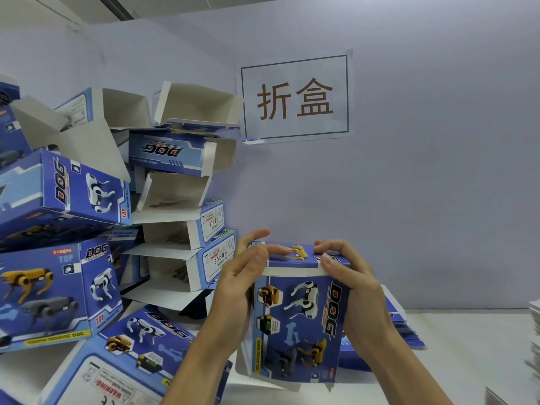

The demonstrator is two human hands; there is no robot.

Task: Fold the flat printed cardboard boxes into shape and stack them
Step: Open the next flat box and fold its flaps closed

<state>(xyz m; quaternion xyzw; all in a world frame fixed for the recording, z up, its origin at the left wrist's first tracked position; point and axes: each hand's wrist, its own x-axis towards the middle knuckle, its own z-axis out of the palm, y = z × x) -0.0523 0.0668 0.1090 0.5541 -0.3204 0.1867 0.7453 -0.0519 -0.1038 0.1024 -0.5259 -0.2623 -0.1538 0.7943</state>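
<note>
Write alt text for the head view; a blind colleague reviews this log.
Both hands, left hand and right hand, press the top flap of a blue toy-dog box closed. Folded boxes pile up at left; a paper sign hangs on the wall.

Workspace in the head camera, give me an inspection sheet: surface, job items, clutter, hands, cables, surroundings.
Surface: white table, bare at right front.
Job's things: box in hand, upright, top flap being closed; folded boxes stacked unevenly at left, open ends showing; flat boxes lying behind the right hand.
Clutter: white sheet stacks at right edge.
Grippers: left hand and right hand both grip the box, fingers on its top flap.
Cables: nothing seen.
Surroundings: pale wall; paper sign with two characters.
</note>
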